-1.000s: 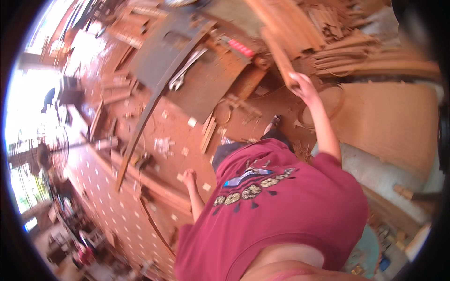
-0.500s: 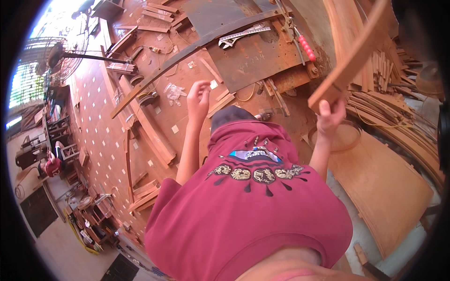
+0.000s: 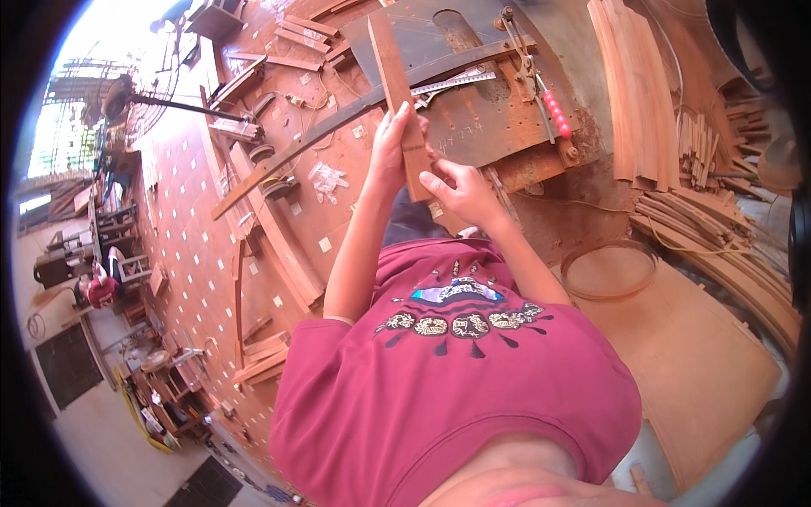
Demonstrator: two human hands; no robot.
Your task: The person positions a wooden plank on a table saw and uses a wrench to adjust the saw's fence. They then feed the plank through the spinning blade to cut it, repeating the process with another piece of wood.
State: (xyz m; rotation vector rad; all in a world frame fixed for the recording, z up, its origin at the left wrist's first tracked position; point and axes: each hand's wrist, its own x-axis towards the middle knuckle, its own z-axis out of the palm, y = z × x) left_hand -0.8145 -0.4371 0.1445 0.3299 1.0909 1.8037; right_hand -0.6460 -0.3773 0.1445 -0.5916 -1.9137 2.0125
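Note:
Both my hands hold a reddish-brown wooden board [image 3: 394,72], its near end toward me and its far end over the metal machine table. My left hand [image 3: 391,145] is wrapped round the board's left edge, partway along. Close to its near end, my right hand [image 3: 459,188] grips the right edge, thumb on the face. A dark line crosses the board between them. Behind it lies the machine table [image 3: 507,135], with a long bar [image 3: 325,127] across it. A metal caliper-like measuring tool [image 3: 456,82] rests there, partly hidden by the board.
A red-handled clamp [image 3: 555,114] sits at the table's right side. Tall planks [image 3: 634,101] and stacked curved wood strips [image 3: 718,228] stand to the right, near a plywood sheet [image 3: 693,355]. Beams [image 3: 279,228] and a clear glove [image 3: 326,180] lie left. Another person [image 3: 101,290] is far left.
The board has swung from my right side to in front of me, now more upright. My left hand, empty before, has closed on it. The right hand has moved left with it.

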